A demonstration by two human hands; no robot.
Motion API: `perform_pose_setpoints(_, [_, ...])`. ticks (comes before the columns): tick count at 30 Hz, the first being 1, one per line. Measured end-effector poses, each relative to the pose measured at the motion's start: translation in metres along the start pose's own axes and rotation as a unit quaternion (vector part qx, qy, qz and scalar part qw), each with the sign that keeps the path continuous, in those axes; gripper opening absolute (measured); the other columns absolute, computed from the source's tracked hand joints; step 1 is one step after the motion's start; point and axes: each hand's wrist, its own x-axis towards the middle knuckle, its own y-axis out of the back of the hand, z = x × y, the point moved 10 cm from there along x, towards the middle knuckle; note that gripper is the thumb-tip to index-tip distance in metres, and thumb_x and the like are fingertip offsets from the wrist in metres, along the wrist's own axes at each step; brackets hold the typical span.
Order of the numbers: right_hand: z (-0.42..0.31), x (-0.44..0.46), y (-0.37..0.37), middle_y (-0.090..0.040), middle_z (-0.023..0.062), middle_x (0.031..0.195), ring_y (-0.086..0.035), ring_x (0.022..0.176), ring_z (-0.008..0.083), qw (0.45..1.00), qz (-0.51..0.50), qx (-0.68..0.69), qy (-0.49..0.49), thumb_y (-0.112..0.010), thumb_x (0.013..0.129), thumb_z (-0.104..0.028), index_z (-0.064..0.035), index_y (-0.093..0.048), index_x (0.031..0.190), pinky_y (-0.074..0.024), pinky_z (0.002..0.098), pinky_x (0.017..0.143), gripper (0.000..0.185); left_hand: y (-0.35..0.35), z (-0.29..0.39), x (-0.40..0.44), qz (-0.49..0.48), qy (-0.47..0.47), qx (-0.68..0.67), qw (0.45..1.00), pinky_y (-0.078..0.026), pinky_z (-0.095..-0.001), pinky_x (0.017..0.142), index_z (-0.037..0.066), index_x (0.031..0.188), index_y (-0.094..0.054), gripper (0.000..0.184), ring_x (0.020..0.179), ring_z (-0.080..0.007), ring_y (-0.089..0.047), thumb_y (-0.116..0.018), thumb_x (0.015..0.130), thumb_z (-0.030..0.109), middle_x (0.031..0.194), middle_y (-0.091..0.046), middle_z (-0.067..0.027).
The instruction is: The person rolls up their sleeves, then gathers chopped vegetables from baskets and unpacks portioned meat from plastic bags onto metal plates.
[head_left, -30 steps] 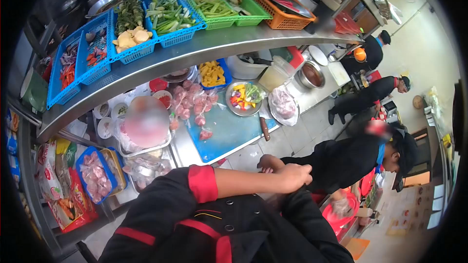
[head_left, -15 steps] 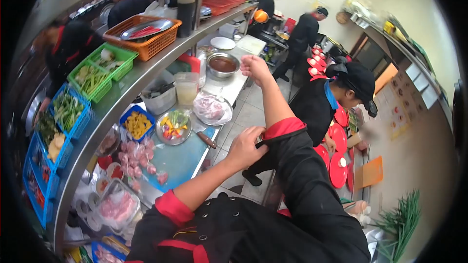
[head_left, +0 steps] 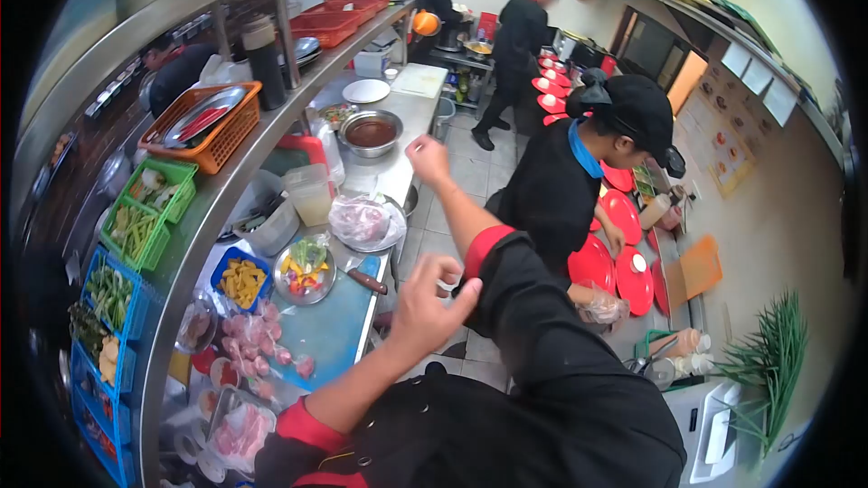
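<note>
My left hand is raised in front of me, its fingers curved and its thumb apart, with nothing in it. Its thumb is close to the rolled red cuff of my right sleeve. Farther out, my right hand is closed in a loose fist above the counter's edge, and no object shows in it. To its left stands a metal bowl of brown sauce. A knife lies on the blue cutting board, near a plate of cut vegetables and pieces of raw meat.
A co-worker bends over red lids at my right. Other people stand farther back. The steel shelf at left carries vegetable baskets. Bagged meat sits on the counter, and spring onions lie at lower right.
My left hand has come away from the right cuff, with its thumb now spread. My right arm stays stretched out, and the view has swung slightly right. The co-worker's gloved hand now shows.
</note>
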Motion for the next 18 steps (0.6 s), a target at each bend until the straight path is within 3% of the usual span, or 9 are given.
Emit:
perform_pose_setpoints(1, [-0.004,-0.022,-0.007,-0.069,0.0201,0.078,-0.068,0.076,0.037,0.998,-0.032,-0.056,-0.017,-0.066,0.082,-0.024,-0.0087,-0.07,0.086,-0.0545,0.0449,0.069,0.016,-0.005,-0.019,0.004,-0.016,0.055,0.015,0.998,-0.049,-0.029,0.062,0.003,0.101,-0.056,0.032,0.075,-0.0171,-0.059,-0.076,0.083,0.02,0.088,-0.058,-0.0073])
perform_pose_setpoints(3, [-0.025,-0.07,-0.018,-0.068,0.0211,0.077,-0.068,0.077,0.04,0.982,-0.125,-0.142,0.024,-0.063,0.085,-0.028,-0.0104,-0.067,0.091,-0.0549,0.0485,0.071,0.02,-0.013,-0.016,0.012,-0.021,0.043,0.018,0.999,-0.049,-0.0286,0.062,0.002,0.104,-0.061,0.035,0.073,-0.0163,-0.059,-0.078,0.083,0.025,0.085,-0.058,-0.0075])
perform_pose_setpoints(5, [-0.024,-0.111,-0.034,-0.067,0.0228,0.076,-0.067,0.072,0.0411,0.971,-0.147,-0.177,0.072,-0.058,0.087,-0.024,-0.0078,-0.064,0.09,-0.0543,0.0514,0.067,0.018,-0.036,-0.013,0.015,-0.11,0.037,0.07,0.991,-0.049,-0.0282,0.063,0.001,0.103,-0.063,0.038,0.071,-0.0163,-0.059,-0.078,0.082,0.029,0.083,-0.059,-0.0081])
perform_pose_setpoints(6, [-0.017,-0.13,-0.044,-0.066,0.0218,0.072,-0.067,0.068,0.0402,0.968,-0.146,-0.177,0.096,-0.056,0.086,-0.021,-0.0055,-0.062,0.087,-0.054,0.0514,0.064,0.017,-0.045,-0.017,0.015,-0.148,0.068,0.091,0.982,-0.052,-0.0357,0.07,0.002,0.107,-0.065,0.046,0.076,-0.0241,-0.063,-0.073,0.083,0.041,0.088,-0.062,-0.0114])
perform_pose_setpoints(11, [-0.006,-0.202,-0.056,-0.066,0.0167,0.069,-0.067,0.067,0.0351,0.954,-0.167,-0.177,0.178,-0.058,0.082,-0.018,-0.0061,-0.06,0.083,-0.0537,0.0481,0.061,0.012,-0.079,-0.065,0.017,-0.255,0.129,0.138,0.948,-0.053,-0.0415,0.076,0.005,0.102,-0.069,0.044,0.081,-0.0309,-0.068,-0.067,0.085,0.045,0.092,-0.067,-0.0138])
perform_pose_setpoints(13, [-0.001,-0.207,-0.058,-0.067,0.0165,0.071,-0.068,0.068,0.0345,0.947,-0.186,-0.19,0.181,-0.058,0.081,-0.017,-0.0063,-0.06,0.083,-0.0539,0.0474,0.061,0.011,-0.102,-0.077,0.008,-0.364,0.163,0.107,0.911,-0.053,-0.0414,0.075,0.004,0.096,-0.068,0.032,0.08,-0.0325,-0.068,-0.066,0.085,0.034,0.087,-0.068,-0.014])
perform_pose_setpoints(14, [0.002,-0.209,-0.062,-0.068,0.0163,0.073,-0.068,0.07,0.0339,0.939,-0.206,-0.202,0.188,-0.058,0.08,-0.017,-0.0065,-0.06,0.084,-0.0542,0.0467,0.062,0.011,-0.104,-0.074,0.01,-0.362,0.163,0.107,0.911,-0.053,-0.0414,0.075,0.004,0.096,-0.068,0.032,0.08,-0.0325,-0.068,-0.066,0.085,0.034,0.087,-0.068,-0.014])
perform_pose_setpoints(17, [0.014,-0.187,-0.063,-0.068,0.0162,0.075,-0.069,0.072,0.0343,0.937,-0.215,-0.223,0.159,-0.06,0.079,-0.016,-0.0064,-0.06,0.086,-0.0546,0.047,0.064,0.012,-0.101,0.003,0.024,-0.245,-0.164,0.056,0.954,-0.051,-0.0402,0.066,0.003,0.088,-0.065,0.012,0.076,-0.032,-0.063,-0.065,0.078,0.009,0.078,-0.061,-0.012])
perform_pose_setpoints(18, [0.012,-0.173,-0.056,-0.069,0.0175,0.077,-0.068,0.073,0.0361,0.94,-0.214,-0.227,0.14,-0.061,0.08,-0.017,-0.006,-0.06,0.087,-0.0546,0.049,0.068,0.013,-0.095,0.028,0.017,-0.243,-0.221,0.079,0.941,-0.051,-0.0391,0.065,0.004,0.088,-0.065,0.011,0.074,-0.0317,-0.062,-0.065,0.078,0.005,0.078,-0.059,-0.0111])
